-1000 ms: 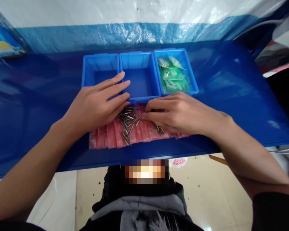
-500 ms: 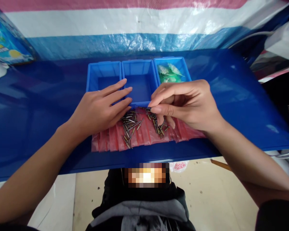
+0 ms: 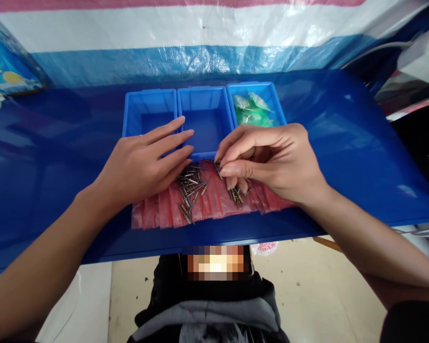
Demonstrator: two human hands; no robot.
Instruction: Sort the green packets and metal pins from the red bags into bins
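Observation:
My left hand [image 3: 150, 159] lies palm down with its fingers spread across the front of the left blue bin [image 3: 150, 100] and the near left edge of the middle blue bin [image 3: 203, 121]. Under and beside its fingers is a pile of metal blind rivets [image 3: 193, 183]. My right hand [image 3: 268, 159] is closed in a pinch, thumb against index finger, with a small blind rivet [image 3: 219, 167] at the tips. Below it lies a second cluster of rivets [image 3: 237, 196], partly hidden by the curled fingers. Both clusters rest on a row of red plastic bags [image 3: 164, 207].
The right blue bin [image 3: 277, 107] holds clear and green plastic packets [image 3: 252, 107]. Everything stands on a blue table [image 3: 343, 157], its front edge near my lap. A blue printed package [image 3: 10, 66] is at the far left; a white object with a cable [image 3: 420, 57] is at the right.
My right hand's fingertips have moved slightly down and left, toward the rivets. The left hand keeps its spread pose. The whole view has shifted slightly.

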